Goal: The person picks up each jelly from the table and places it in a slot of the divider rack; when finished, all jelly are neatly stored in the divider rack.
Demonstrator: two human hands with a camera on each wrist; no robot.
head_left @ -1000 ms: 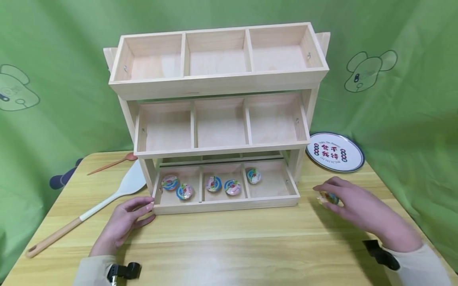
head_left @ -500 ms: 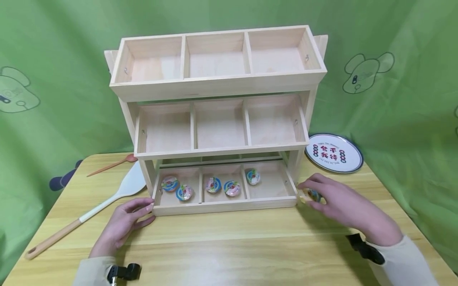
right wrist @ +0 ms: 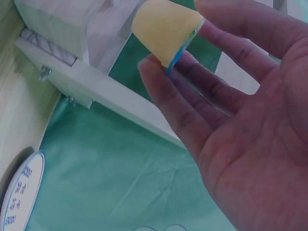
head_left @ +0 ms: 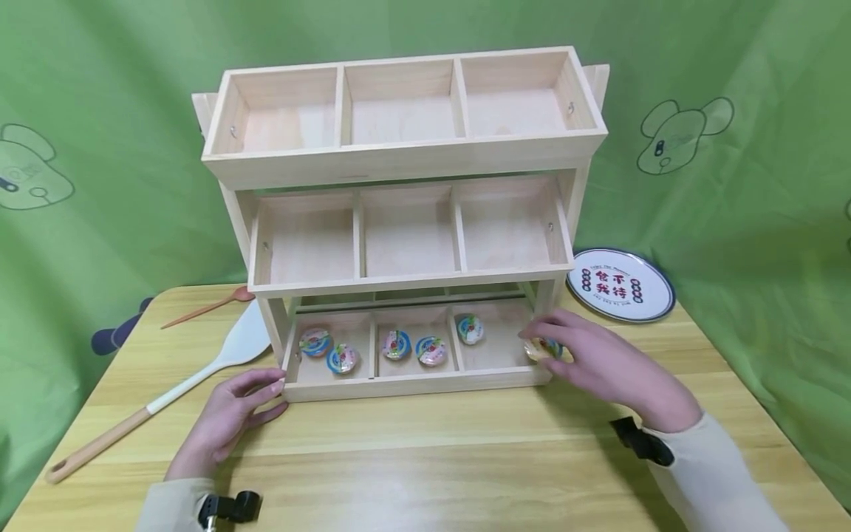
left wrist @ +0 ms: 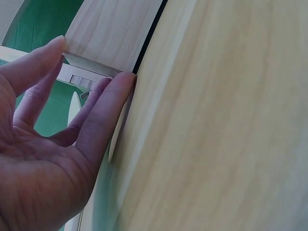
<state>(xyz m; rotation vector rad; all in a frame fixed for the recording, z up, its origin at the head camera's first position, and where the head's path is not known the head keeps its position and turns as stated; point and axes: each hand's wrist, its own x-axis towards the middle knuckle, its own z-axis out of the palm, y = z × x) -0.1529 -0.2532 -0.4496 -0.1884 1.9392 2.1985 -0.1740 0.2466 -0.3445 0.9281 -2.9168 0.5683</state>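
Note:
A small jelly cup point(right wrist: 166, 31) with a yellowish body and a blue-printed lid is pinched in the fingers of my right hand point(head_left: 598, 358). In the head view this hand is over the right end of the bottom tray point(head_left: 425, 384) of a pale wooden three-tier rack point(head_left: 405, 159). My left hand point(head_left: 229, 414) grips the tray's front left corner between thumb and fingers, as the left wrist view shows. Inside the tray, two jelly cups point(head_left: 342, 358) lie in the left compartment, two jelly cups point(head_left: 432, 351) in the middle, and one jelly cup point(head_left: 470, 329) in the right.
A white spatula point(head_left: 193, 388) with a wooden handle lies left of the rack, and a small brown wooden spoon point(head_left: 213, 304) lies behind it. Behind my right hand, a white plate point(head_left: 621, 307) with a dark rim and red characters leans near the green curtain point(head_left: 751, 222).
My right hand has carried the jelly cup leftward from the table right of the rack to over the bottom tray's right end. The left hand has stayed at the tray's corner.

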